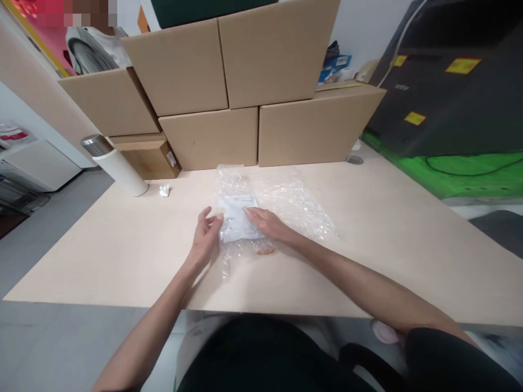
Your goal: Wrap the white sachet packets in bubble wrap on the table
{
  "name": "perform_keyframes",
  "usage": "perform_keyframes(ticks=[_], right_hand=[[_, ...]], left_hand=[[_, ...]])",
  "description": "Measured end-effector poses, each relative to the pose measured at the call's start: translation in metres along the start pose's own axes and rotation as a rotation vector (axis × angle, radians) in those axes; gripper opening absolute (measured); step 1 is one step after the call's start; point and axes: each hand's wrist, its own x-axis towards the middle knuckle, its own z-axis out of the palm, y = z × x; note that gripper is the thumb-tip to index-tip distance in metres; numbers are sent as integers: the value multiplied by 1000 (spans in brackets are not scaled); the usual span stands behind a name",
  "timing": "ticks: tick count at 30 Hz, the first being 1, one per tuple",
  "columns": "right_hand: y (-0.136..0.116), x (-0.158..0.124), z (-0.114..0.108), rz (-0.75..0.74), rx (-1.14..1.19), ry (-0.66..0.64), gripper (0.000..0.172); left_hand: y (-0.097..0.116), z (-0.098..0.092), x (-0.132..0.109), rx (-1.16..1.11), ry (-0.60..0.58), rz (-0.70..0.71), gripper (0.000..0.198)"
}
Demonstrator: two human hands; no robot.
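A flat white packet (237,220) lies on clear bubble wrap (231,177) in the middle of the light wooden table. At the packet's left edge is my left hand (206,234), its fingers curled near the wrap with thumb and fingers apart. My right hand (265,222) rests over the packet's right side, thumb on top, its other fingers partly hidden. More clear bubble wrap (302,209) spreads out to the right, beyond my right wrist. A small orange-red patch (265,251) shows at the wrap's lower edge.
Cardboard boxes (208,139) are stacked along the table's back edge. A white bottle with a metal cap (122,171) stands at the back left, beside a crumpled white tissue (164,190). A dark machine (449,103) is at the right; part of a person (96,49) shows behind the boxes.
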Motion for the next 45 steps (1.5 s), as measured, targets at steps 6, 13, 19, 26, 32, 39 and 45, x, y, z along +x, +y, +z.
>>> perform_keyframes(ticks=[6, 13, 19, 26, 32, 39, 45], right_hand=[[-1, -14, -20, 115, 441, -14, 47], [33, -38, -76, 131, 243, 307, 37], [69, -46, -113, 164, -95, 570, 35], [72, -1, -107, 331, 254, 464, 20], [65, 47, -108, 405, 451, 401, 28], [52, 64, -103, 335, 651, 362, 35], [54, 50, -109, 388, 703, 272, 21]], left_hand=[[28, 35, -13, -123, -151, 359, 53], [34, 108, 0, 186, -465, 627, 52], [23, 144, 9, 594, -672, 648, 54], [11, 154, 6, 791, -588, 745, 49], [7, 154, 9, 811, -568, 778, 46], [4, 148, 7, 811, -556, 796, 45], [1, 144, 7, 791, -563, 800, 45]])
